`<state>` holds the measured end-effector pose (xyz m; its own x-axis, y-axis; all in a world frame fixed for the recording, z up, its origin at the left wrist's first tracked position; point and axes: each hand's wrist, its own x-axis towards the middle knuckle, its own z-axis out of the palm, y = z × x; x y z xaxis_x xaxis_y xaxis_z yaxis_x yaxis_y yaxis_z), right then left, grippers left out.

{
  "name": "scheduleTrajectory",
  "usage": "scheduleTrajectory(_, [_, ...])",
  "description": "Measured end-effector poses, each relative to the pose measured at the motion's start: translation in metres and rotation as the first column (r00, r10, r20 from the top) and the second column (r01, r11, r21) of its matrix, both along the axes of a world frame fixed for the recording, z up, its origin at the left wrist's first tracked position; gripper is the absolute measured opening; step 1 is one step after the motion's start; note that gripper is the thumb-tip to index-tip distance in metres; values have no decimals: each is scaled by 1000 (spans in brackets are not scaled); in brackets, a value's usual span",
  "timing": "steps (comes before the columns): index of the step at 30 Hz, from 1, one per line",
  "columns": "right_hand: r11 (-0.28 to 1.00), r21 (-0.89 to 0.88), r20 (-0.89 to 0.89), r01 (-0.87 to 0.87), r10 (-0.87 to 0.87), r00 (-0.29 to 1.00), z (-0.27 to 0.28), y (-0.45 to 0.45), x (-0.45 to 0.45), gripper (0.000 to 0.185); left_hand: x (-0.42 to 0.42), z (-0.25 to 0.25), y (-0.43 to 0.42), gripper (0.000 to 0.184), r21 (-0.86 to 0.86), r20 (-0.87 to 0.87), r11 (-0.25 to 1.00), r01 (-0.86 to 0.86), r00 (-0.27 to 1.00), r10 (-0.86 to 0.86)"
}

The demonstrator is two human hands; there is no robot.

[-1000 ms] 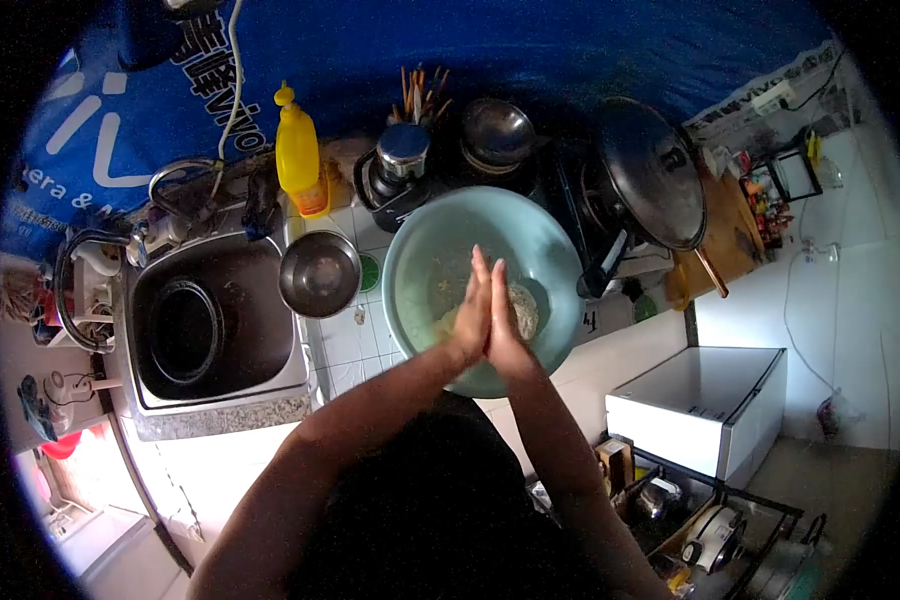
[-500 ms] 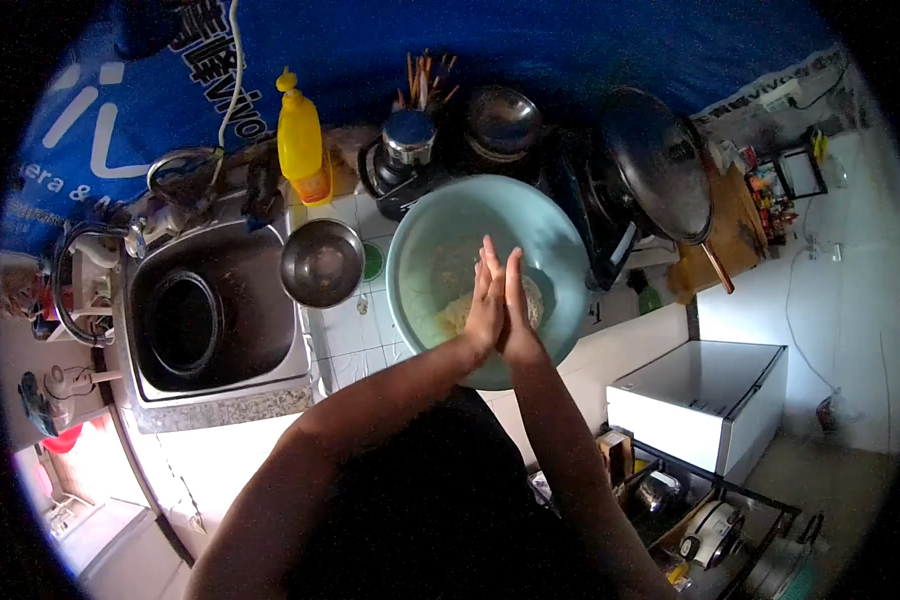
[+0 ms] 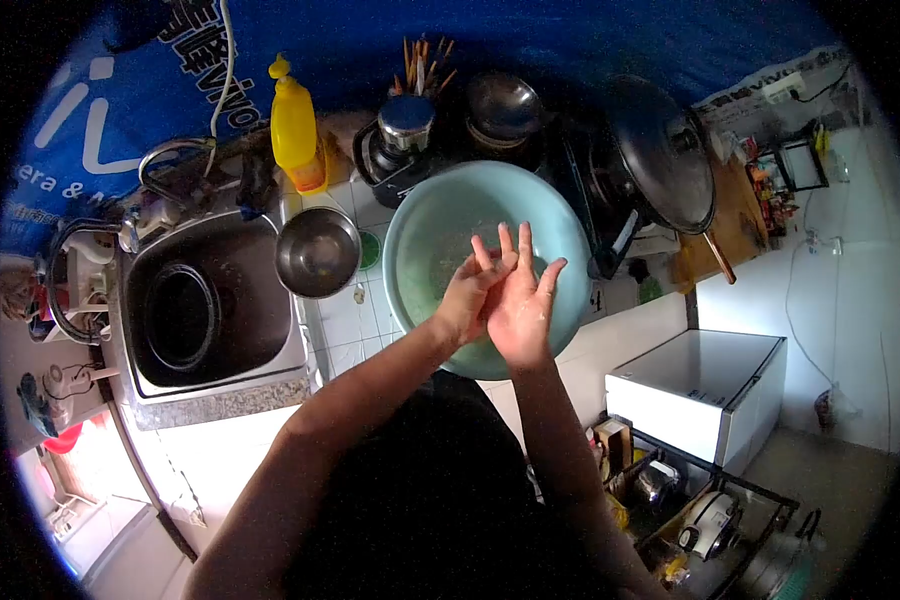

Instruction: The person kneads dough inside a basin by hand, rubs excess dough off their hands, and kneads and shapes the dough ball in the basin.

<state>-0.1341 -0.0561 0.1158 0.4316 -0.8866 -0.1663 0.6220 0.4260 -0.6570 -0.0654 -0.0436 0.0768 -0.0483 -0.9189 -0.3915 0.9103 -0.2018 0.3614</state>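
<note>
A large pale-green basin (image 3: 560, 240) stands on the counter below my two hands, with faint residue on its inside. My right hand (image 3: 521, 310) is held over it, palm up and fingers spread, with whitish flecks on the skin. My left hand (image 3: 467, 298) lies across the right palm, its fingers partly bent but apart and touching the right hand's fingers. I see no object in either hand. Both hands cover the middle and near part of the basin's inside.
Left of the basin are a metal bowl (image 3: 318, 252), a yellow bottle (image 3: 295, 135) and a sink (image 3: 255, 340) holding a black round pan (image 3: 182, 318). A jug-like appliance (image 3: 406, 125) stands behind. At right, a large lidded wok (image 3: 665, 160) has its handle sticking out.
My hands were pressed palm to palm, fingers pointing away. Now they have parted: the right palm has turned up with fingers spread, and the left slides across it.
</note>
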Motion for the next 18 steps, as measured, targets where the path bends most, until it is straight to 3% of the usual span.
scheduleTrajectory(1, [1000, 0, -3, 1, -1, 1000, 0, 2, 1, 77, -3, -2, -1, 31, 0, -3, 1000, 1, 1000, -1])
scheduleTrajectory(3, [991, -128, -143, -32, 13, 990, -1, 8, 5, 77, -6, -17, -3, 34, 98, 243, 995, -1, 970, -23])
scheduleTrajectory(5, [983, -142, -178, -120, 94, 980, -13, 9, 2, 75, -9, -43, -7, 43, 33, 295, 999, 2, 955, -12])
scheduleTrajectory(6, [964, -236, -267, -122, 56, 962, -14, 11, 5, 73, -8, -51, -8, 46, -89, 759, 987, 132, 650, -19])
scheduleTrajectory(7, [936, -327, -351, -130, 8, 936, -15, 13, 6, 71, -7, -64, -9, 49, -119, 985, 944, 306, 152, 75])
scheduleTrajectory(8, [959, -268, -299, -91, 7, 954, -13, 14, 5, 70, -9, -96, -10, 59, -392, 824, 877, 277, 530, 201])
scheduleTrajectory(9, [960, -266, -301, -92, 8, 954, -10, 16, 3, 70, -9, -90, -10, 56, -284, 863, 914, 290, 493, 112])
scheduleTrajectory(12, [952, -273, -336, -136, 38, 941, -6, 16, -1, 77, -11, -65, -16, 49, 0, 728, 967, 257, 662, -176])
scheduleTrajectory(16, [888, -381, -482, -258, 47, 875, -6, 11, -10, 78, 2, -35, -28, 46, 335, 312, 923, 190, 902, -298])
scheduleTrajectory(18, [967, -210, -117, -147, 124, 985, -2, 10, -13, 80, 21, -21, -38, 47, 519, 116, 835, 182, 953, -280])
